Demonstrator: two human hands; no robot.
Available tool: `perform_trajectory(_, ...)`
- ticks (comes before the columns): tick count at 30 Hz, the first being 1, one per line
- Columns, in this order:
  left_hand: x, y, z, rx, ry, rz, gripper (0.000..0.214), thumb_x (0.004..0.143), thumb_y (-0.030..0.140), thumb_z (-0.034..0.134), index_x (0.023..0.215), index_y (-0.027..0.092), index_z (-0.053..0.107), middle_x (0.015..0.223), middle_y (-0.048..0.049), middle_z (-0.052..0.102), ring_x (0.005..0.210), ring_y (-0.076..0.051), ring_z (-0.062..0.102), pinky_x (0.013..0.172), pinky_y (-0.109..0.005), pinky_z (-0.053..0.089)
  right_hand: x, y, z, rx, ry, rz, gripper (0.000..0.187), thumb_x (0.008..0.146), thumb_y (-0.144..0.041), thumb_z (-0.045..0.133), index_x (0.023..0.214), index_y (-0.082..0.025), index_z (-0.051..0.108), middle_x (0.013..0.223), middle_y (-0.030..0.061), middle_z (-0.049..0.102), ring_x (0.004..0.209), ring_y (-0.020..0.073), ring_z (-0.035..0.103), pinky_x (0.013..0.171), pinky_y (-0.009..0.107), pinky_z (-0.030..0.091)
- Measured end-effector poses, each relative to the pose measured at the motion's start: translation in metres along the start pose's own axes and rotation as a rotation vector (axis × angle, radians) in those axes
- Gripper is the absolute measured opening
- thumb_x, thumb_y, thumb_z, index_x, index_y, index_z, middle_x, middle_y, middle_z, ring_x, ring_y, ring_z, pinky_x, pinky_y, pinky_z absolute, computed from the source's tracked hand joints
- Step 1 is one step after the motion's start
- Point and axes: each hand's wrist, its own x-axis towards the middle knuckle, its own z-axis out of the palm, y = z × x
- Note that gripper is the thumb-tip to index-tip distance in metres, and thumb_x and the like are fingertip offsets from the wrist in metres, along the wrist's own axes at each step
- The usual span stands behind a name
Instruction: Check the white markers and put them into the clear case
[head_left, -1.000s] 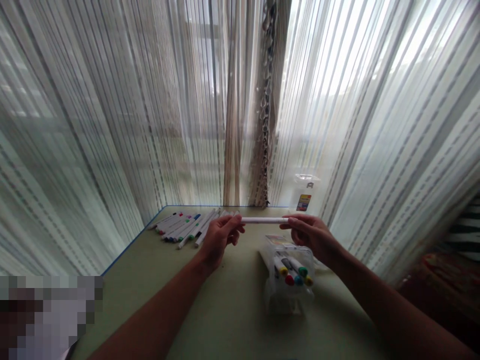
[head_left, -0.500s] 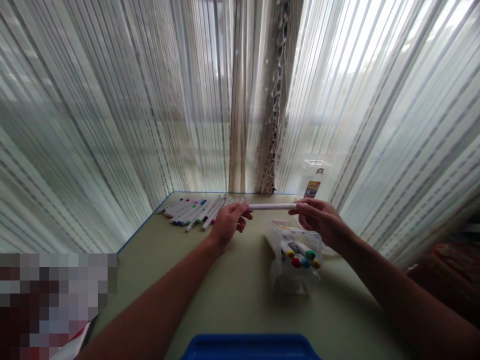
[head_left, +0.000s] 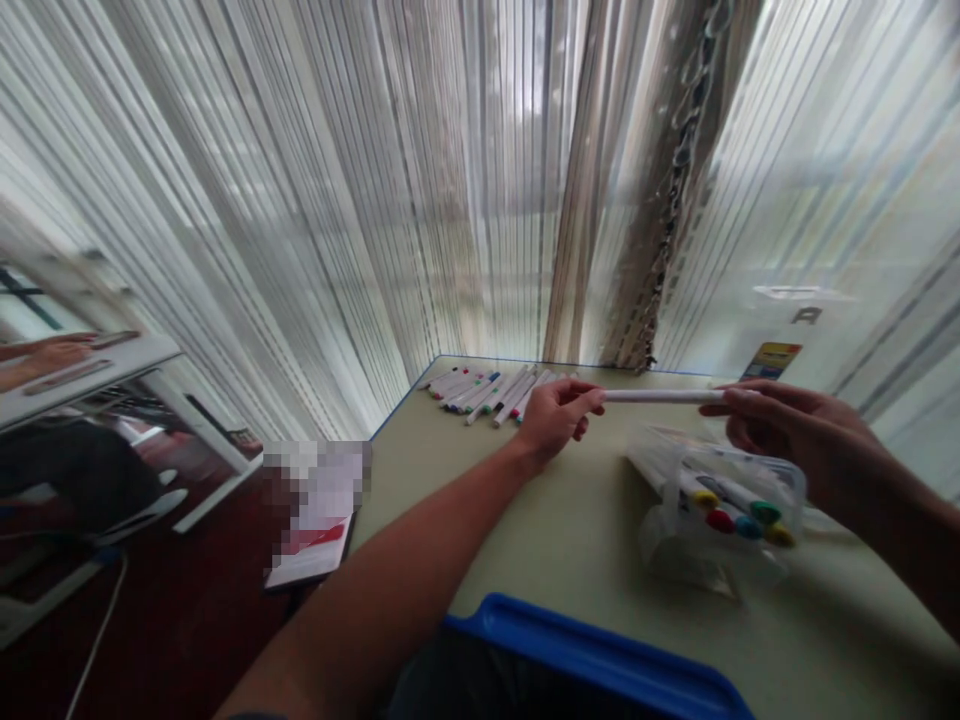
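Observation:
A white marker [head_left: 656, 396] is stretched level between my two hands above the table. My left hand [head_left: 556, 415] pinches its left end, and my right hand [head_left: 787, 425] grips its right end, hiding that tip. Under and in front of my right hand lies a clear plastic case [head_left: 796, 490] on its side, its open end toward me. Several markers [head_left: 720, 520] inside show yellow, red, blue and green ends. Behind my left hand, a spread of loose white markers [head_left: 480, 395] with coloured ends lies at the far left of the table.
The green table [head_left: 570, 530] has a blue tray edge [head_left: 600, 650] along its near side. A clear box with a label [head_left: 776, 358] stands at the back right, before the curtain [head_left: 495, 200]. At far left, another person's hands [head_left: 56, 355] rest on a white desk [head_left: 150, 350].
The view has swung left, so table and hands sit further right and the other desk has come into sight. Both hands keep hold of the marker.

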Motion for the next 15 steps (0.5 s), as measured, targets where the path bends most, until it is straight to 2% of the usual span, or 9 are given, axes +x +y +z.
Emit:
perform_trajectory(4,-0.001,0.002,0.0,0.0,0.019,0.021,0.018,0.077,0.026,0.072,0.087,0.012,0.068,0.072,-0.0025,0.064,0.043,-0.004,0.045,0.04,-0.021,0.033,0.0,0.002,0.001,0.015,-0.013,-0.015,0.033,0.052,-0.045,0.091,0.071,-0.021,0.075,0.067,0.0082,0.07,0.044,0.0101,0.045,0.038,0.025,0.031)
perform_trajectory(8,-0.001,0.003,0.0,0.036,0.038,0.02,0.021,0.075,0.026,0.073,0.089,0.011,0.069,0.074,-0.0025,0.063,0.045,-0.005,0.047,0.041,-0.021,0.035,0.003,0.006,0.0,0.042,-0.05,-0.034,0.034,0.057,-0.042,0.09,0.077,-0.018,0.076,0.068,0.0051,0.07,0.044,0.0076,0.047,0.039,0.023,0.034)
perform_trajectory(15,0.003,0.005,-0.005,0.071,0.011,0.022,0.03,0.074,0.032,0.075,0.095,0.011,0.069,0.076,-0.0022,0.063,0.048,-0.005,0.047,0.042,-0.02,0.036,0.011,0.017,-0.004,0.027,-0.079,-0.098,0.033,0.065,-0.038,0.085,0.086,-0.014,0.077,0.074,0.0068,0.074,0.041,0.0065,0.05,0.038,0.021,0.032)
